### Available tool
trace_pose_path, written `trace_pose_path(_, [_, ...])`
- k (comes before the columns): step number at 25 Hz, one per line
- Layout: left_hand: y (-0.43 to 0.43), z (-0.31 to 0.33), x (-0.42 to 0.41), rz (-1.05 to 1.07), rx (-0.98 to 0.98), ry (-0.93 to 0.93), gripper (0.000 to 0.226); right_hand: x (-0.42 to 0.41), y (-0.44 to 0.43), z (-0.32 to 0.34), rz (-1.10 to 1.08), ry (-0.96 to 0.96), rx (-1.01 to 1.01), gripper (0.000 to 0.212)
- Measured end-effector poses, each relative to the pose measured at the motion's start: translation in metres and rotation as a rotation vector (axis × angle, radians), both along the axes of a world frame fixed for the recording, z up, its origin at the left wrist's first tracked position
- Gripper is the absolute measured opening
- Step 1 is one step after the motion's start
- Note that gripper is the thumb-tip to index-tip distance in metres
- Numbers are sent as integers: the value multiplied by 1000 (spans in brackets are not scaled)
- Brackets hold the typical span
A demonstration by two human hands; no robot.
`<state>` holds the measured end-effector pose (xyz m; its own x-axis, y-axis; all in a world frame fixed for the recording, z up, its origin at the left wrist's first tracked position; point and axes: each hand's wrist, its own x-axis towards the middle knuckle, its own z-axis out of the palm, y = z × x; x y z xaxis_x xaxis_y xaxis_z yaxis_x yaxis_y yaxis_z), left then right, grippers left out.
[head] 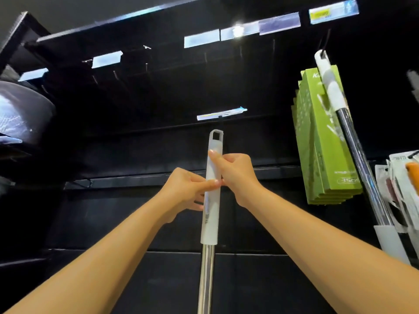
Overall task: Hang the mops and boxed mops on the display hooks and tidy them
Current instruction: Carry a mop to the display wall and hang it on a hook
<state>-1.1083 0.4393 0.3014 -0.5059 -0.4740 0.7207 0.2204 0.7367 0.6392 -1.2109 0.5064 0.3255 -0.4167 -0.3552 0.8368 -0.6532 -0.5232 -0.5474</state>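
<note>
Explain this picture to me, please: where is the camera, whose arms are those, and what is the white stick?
There is no machine here. A person works with bare hands, and the single camera sits on their head, so you see their own arms reaching out toward a dark shop wall. The left hand and right hand both grip the white top of a mop, whose metal pole runs down out of the picture. The hole at its tip is most likely for hanging it. On the right, a second mop hangs from a hook in front of green boxes. Bare hooks stick out of the wall at upper left.
</note>
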Motion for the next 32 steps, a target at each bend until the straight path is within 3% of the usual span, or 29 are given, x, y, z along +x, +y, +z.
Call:
trace_pose_path(11, [-27,14,-21,-233,-53,97,20,-7,-11,14,-196,59,-105,38])
trace_pose_path(15, [-26,6,-30,-339,-21,115,19,-14,-9,10,-231,59,-142,41])
trace_pose_path(18, [-24,2,-38,-388,6,100,24,-17,-7,7,-221,45,-128,29])
trace_pose_path(32, [-47,-17,-77,-378,120,76,19,-54,-29,-8,-243,-36,-28,27])
